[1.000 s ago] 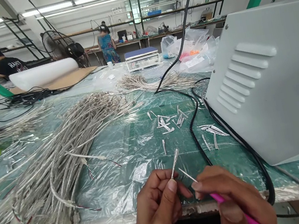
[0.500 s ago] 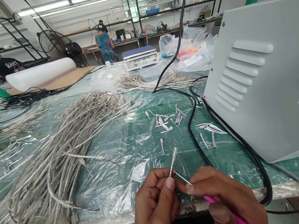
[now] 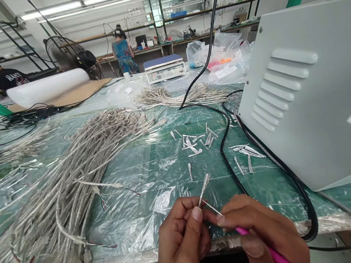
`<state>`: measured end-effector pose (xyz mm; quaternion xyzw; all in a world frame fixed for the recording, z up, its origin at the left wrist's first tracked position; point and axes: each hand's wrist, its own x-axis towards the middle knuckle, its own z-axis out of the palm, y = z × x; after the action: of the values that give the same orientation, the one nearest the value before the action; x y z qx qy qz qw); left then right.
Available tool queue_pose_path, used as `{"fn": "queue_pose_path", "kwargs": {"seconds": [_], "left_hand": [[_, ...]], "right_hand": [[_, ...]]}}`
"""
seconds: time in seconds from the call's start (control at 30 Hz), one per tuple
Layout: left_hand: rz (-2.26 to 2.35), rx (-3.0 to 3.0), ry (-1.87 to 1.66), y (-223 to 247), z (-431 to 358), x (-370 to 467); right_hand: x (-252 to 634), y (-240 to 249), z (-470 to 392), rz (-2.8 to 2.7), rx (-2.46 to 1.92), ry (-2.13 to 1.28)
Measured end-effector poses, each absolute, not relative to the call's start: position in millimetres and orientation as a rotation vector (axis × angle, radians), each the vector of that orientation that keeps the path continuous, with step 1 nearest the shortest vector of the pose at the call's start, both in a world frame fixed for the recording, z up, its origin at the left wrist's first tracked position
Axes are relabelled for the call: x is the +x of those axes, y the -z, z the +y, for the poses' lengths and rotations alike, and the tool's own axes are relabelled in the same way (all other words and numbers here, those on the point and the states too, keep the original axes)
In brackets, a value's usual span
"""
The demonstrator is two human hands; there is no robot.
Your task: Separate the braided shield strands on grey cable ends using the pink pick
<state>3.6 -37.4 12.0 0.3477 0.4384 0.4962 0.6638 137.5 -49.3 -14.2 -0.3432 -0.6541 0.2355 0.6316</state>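
Between the thumb and fingers of my left hand (image 3: 184,240) a silvery braided piece (image 3: 204,188) is pinched, its flared end pointing up and away. My right hand (image 3: 263,233) is closed round a pink-handled tool (image 3: 281,261); the tool's thin metal shaft (image 3: 212,208) reaches to the braid just above my left fingertips. The exact contact at the tip is too small to tell. Beyond my hands, several silvery scraps (image 3: 191,144) lie on the plastic-covered green table (image 3: 164,165). On the left a large bundle of braided cables (image 3: 76,166) spreads to the table's front edge.
A grey metal housing (image 3: 304,96) with vents stands at the right, with black cables (image 3: 224,150) beside it. Farther back are another cable bundle (image 3: 183,94), a blue-topped scale (image 3: 165,68) and plastic bags (image 3: 223,56). Several people are in the background.
My right hand has shifted slightly left with the pink tool. My left thumb has moved a little up and left on the braided piece.
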Motion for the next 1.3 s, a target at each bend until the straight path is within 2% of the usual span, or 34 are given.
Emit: {"fn": "queue_pose_path", "kwargs": {"seconds": [0.3, 0.93, 1.3], "left_hand": [[0.966, 0.767, -1.126, -9, -37, 4], [1.036, 0.818, -1.116, -9, -38, 4], [0.882, 0.711, -1.039, -13, -29, -6]], "right_hand": [[132, 13, -50, -1.383, -0.849, -0.450], [137, 10, -45, -1.459, -0.870, -0.512], [138, 15, -49, -1.376, -0.911, -0.528]]}}
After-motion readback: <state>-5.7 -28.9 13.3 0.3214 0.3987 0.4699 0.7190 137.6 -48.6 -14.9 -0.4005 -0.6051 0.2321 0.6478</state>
